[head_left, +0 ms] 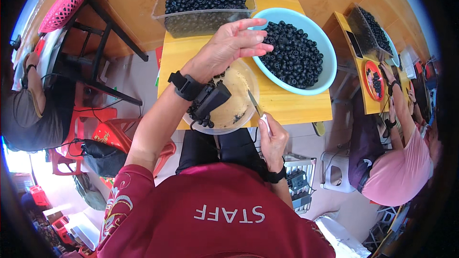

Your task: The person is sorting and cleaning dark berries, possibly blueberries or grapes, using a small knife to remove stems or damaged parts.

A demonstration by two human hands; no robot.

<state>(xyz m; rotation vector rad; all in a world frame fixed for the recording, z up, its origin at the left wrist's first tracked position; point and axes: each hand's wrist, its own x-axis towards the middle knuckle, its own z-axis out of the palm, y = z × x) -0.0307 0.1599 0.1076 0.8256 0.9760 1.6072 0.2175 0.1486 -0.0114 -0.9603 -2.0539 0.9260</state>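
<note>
My left hand [239, 43] reaches over the near-left rim of a light blue basin [330, 74]. Its fingers are stretched out and apart, with nothing seen in them. The basin holds a heap of small black round parts [294, 57], some with ring-shaped ends. In my right hand [273, 141] is a small knife [256, 102] with a white handle, its blade pointing up and left over the edge of a round clear tray [234, 100]. A few black parts [205, 123] lie at the tray's left side, partly hidden by my left wrist and the device strapped there.
A clear plastic box [205, 24] full of black parts stands at the back of the yellow table [282, 107]. To the right, a person in pink works at another table with a red tray [374, 81]. Another person sits at left, near red stools [95, 113].
</note>
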